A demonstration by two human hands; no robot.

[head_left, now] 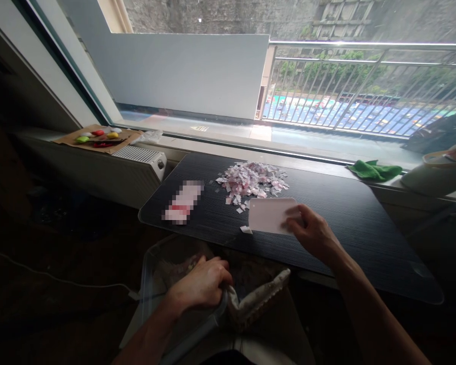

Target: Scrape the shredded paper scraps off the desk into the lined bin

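Observation:
My right hand (313, 230) grips a thin pale card (269, 215) by its right end. The card stands tilted just above the dark tabletop (345, 228), its left edge near a loose scrap of paper (246, 229). Behind it lies a heap of small cut paper pieces (251, 177), white and pinkish. My left hand (203, 281) is below the table's near edge, its fingers curled over the rim of a clear plastic bin (146, 274). The fingertips are partly hidden. A blurred pink and white slip (183, 203) lies on the table's left part.
A whitish fabric edge (266, 294) shows beside the bin. On the sill at left, a cardboard piece (99, 137) bears several coloured items. A green cloth (374, 171) lies on the sill at right. A radiator (140, 157) stands left of the table, and a cable (61, 279) runs below.

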